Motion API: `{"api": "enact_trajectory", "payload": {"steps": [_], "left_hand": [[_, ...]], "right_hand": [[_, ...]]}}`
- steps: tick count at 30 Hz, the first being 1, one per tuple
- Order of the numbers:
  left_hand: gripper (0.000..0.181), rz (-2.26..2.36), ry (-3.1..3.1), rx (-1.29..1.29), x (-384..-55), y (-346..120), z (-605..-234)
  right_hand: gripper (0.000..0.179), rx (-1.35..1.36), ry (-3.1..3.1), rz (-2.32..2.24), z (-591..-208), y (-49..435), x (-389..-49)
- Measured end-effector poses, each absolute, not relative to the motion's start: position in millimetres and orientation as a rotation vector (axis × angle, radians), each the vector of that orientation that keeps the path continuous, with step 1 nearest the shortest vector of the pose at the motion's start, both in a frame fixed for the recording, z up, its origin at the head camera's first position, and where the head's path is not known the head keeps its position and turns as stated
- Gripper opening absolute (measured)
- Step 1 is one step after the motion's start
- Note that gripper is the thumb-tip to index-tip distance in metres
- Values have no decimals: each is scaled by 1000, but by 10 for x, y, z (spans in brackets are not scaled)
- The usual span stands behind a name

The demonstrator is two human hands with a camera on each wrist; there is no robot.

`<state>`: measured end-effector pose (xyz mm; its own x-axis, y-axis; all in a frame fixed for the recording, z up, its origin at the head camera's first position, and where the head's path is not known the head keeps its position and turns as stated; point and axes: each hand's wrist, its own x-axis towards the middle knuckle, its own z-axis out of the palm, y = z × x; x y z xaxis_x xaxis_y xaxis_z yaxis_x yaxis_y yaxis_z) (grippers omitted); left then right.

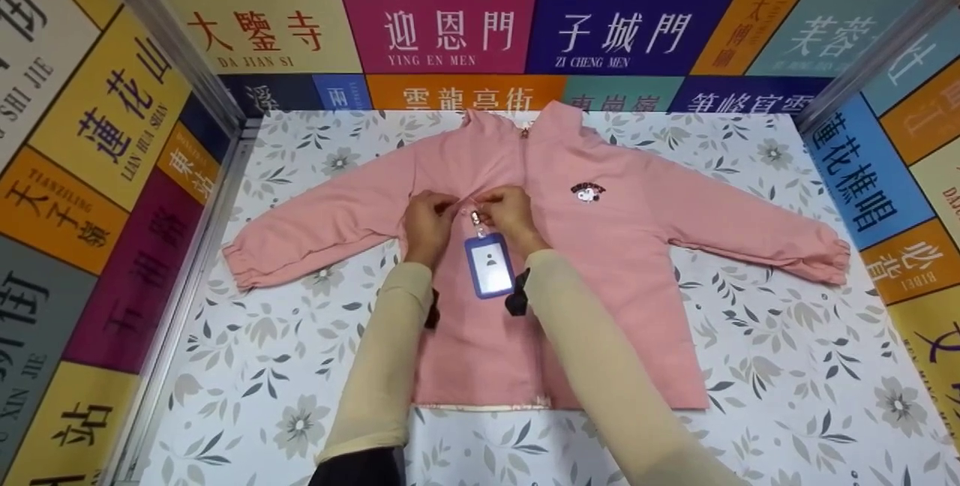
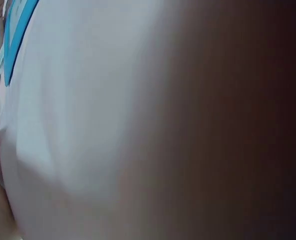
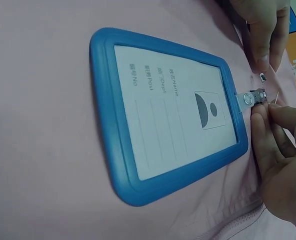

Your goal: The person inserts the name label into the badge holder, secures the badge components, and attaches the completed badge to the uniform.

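Observation:
A pink jacket lies spread flat, front up, with a small dark-and-white cartoon patch on its chest. On the other chest side rests a badge holder with a blue frame, a white card inside and a metal clip. My left hand pinches the jacket's raised fabric beside the clip; its fingertips also show at the top of the right wrist view. Between thumb and finger, my right hand pinches the clip's end. A small silver pin part shows between both hands. Blur fills most of the left wrist view.
White tabletop with grey leaf print lies beneath the jacket. Upright panels of coloured signs close off the back and both sides. The jacket's sleeves stretch out left and right.

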<state>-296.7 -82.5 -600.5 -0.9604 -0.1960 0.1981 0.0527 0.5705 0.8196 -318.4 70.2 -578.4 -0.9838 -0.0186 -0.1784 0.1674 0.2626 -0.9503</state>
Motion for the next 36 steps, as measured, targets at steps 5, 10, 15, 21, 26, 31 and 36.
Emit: {"api": "enact_trajectory", "payload": {"steps": [5, 10, 15, 21, 26, 31, 36], "left_hand": [[11, -1285, -2507, 52, -2968, -841, -6055], [11, -1291, -2506, 48, -2964, -855, -6083], [10, -1289, -2506, 28, -2956, -867, -6091], [12, -1278, -2538, 21, -2949, -877, -6103], [12, -1260, -2519, -3, -2958, -873, -6113], [12, -1250, -2516, -26, -2964, -872, -6129], [12, -1228, -2519, -41, -2966, -876, -6138]], "right_hand": [[18, 160, 2346, -1782, -5781, 688, -3195], [18, 153, 2377, -1762, -5784, 669, -3202], [20, 131, 2400, -1777, -5787, 644, -3198], [18, 141, 2386, -1837, -5794, 624, -3197], [17, 160, 2367, -1865, -5791, 612, -3199], [16, 166, 2423, -1822, -5796, 601, -3199], [15, 140, 2520, -1753, -5804, 579, -3208]]}}
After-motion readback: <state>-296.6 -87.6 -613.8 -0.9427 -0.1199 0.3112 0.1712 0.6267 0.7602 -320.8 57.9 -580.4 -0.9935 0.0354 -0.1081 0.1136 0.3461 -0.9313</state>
